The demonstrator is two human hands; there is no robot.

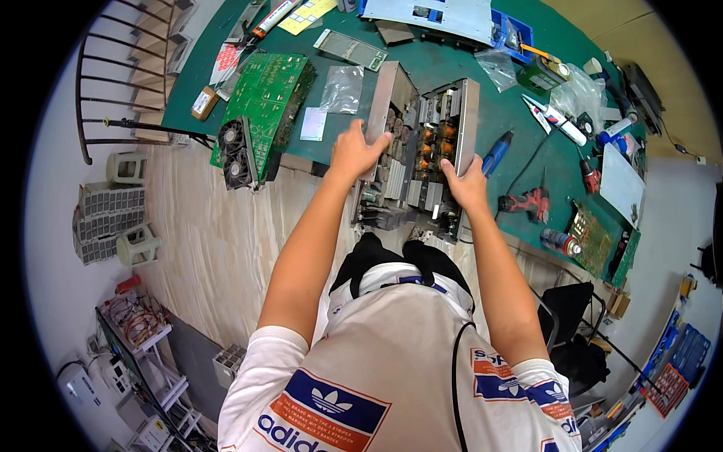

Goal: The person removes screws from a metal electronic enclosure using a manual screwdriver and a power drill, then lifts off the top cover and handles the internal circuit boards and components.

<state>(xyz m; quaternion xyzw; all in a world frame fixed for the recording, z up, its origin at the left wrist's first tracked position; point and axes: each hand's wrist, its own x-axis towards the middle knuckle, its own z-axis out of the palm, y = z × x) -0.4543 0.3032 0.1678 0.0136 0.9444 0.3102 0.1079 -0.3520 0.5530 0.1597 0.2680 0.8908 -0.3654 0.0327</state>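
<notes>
Left hand (357,151) is clamped over the left metal wall of the open chassis (419,151), fingers curled on its rim. Right hand (467,183) grips the right wall likewise. The chassis sits at the near edge of the green bench (452,60), a green board (267,102) lying to its left, a red drill (529,202) to its right.

1. I see one open grey metal chassis packed with electronic parts (418,154), long and box-like, lying at the near edge of the green worktable (467,60).
2. Its two sheet-metal side walls stand upright, top uncovered.
3. Inside: rows of orange and copper-coloured components, grey blocks, finned pieces.
4. My left hand (355,151) grips the left wall; my right hand (467,183) grips the right wall.
5. The near end overhangs the table edge.
</notes>
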